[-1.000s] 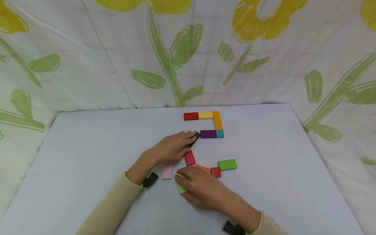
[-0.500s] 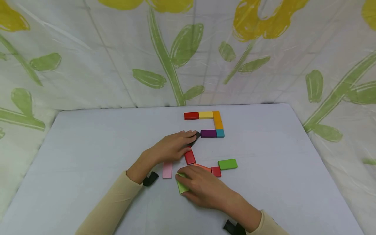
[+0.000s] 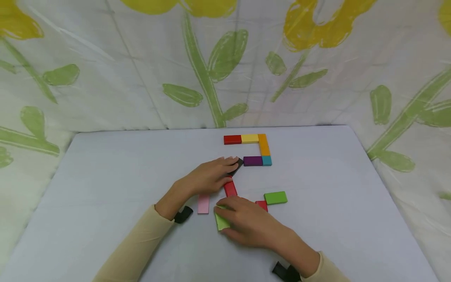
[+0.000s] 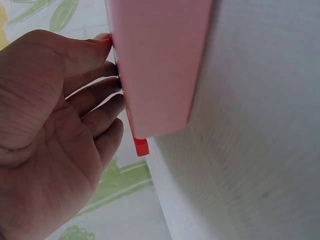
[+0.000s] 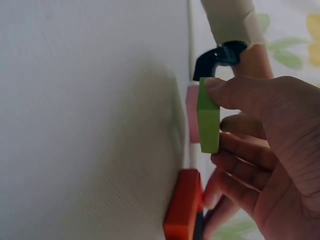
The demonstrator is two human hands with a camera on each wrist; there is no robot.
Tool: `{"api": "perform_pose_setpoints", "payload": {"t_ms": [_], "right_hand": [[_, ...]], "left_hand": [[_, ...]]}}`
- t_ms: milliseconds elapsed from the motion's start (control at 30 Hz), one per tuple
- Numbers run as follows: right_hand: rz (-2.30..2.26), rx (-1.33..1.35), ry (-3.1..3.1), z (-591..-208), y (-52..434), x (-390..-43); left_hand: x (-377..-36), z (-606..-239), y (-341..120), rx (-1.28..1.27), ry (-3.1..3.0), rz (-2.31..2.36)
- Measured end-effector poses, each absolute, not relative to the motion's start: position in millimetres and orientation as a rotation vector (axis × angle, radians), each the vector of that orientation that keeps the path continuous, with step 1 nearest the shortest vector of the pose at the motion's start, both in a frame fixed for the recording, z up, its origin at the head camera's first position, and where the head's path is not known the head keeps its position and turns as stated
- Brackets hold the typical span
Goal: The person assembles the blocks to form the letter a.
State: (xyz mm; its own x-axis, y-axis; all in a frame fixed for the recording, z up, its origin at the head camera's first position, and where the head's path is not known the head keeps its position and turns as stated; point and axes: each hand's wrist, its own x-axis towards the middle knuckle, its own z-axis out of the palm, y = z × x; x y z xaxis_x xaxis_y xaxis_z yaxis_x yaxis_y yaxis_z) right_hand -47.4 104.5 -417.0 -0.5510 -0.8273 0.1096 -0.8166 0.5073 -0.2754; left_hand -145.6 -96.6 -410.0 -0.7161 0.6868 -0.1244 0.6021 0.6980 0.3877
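Observation:
My left hand (image 3: pixel 209 176) rests its fingers on a black block (image 3: pixel 240 165), with the thumb at the end of a red block (image 3: pixel 230 189) below it. A pink block (image 3: pixel 203 204) lies under the wrist side of that hand; it fills the middle of the left wrist view. My right hand (image 3: pixel 251 223) pinches a light green block (image 3: pixel 221 221) between thumb and fingers. In the right wrist view an orange block (image 5: pixel 181 205) lies beyond this hand; the hand hides it in the head view. A small red block (image 3: pixel 262 205) is partly covered by the right hand.
Ahead, dark red (image 3: pixel 232 140), yellow (image 3: pixel 249 138), orange-yellow (image 3: pixel 264 145), teal (image 3: pixel 266 161) and purple (image 3: pixel 253 161) blocks form a bracket on the white table (image 3: pixel 105 184). A green block (image 3: pixel 276 197) lies to the right. A flowered curtain (image 3: pixel 141 58) hangs behind.
My right hand has moved slightly forward with the light green block and covers the orange block. The left hand stays on the black and red blocks. The whole head view has shifted a little.

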Motion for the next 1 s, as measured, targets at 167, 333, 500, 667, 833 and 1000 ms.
{"api": "perform_pose_setpoints", "payload": {"t_ms": [167, 333, 500, 667, 833, 1000], "right_hand": [[-0.593, -1.404, 2.712, -408.3, 118.1, -58.0], [-0.656, -1.338, 2.783, -402.4, 134.0, -71.1], [-0.644, -1.231, 2.859, -397.5, 150.7, -83.2], [-0.662, -1.11, 2.885, -395.4, 165.8, -97.3], [-0.659, -0.983, 2.879, -400.3, 179.9, -111.1], [-0.65, -0.906, 2.871, -406.1, 190.5, -120.4]], "left_hand": [[-146.1, -410.8, -95.0, 1.008, 2.646, 0.473], [-145.9, -411.9, -94.4, 0.99, 2.645, 0.48], [-146.1, -412.0, -93.6, 0.975, 2.641, 0.479], [-147.0, -412.8, -93.4, 0.98, 2.636, 0.477], [-146.2, -412.9, -93.3, 0.98, 2.642, 0.466], [-146.8, -413.9, -93.3, 0.983, 2.651, 0.448]]}}
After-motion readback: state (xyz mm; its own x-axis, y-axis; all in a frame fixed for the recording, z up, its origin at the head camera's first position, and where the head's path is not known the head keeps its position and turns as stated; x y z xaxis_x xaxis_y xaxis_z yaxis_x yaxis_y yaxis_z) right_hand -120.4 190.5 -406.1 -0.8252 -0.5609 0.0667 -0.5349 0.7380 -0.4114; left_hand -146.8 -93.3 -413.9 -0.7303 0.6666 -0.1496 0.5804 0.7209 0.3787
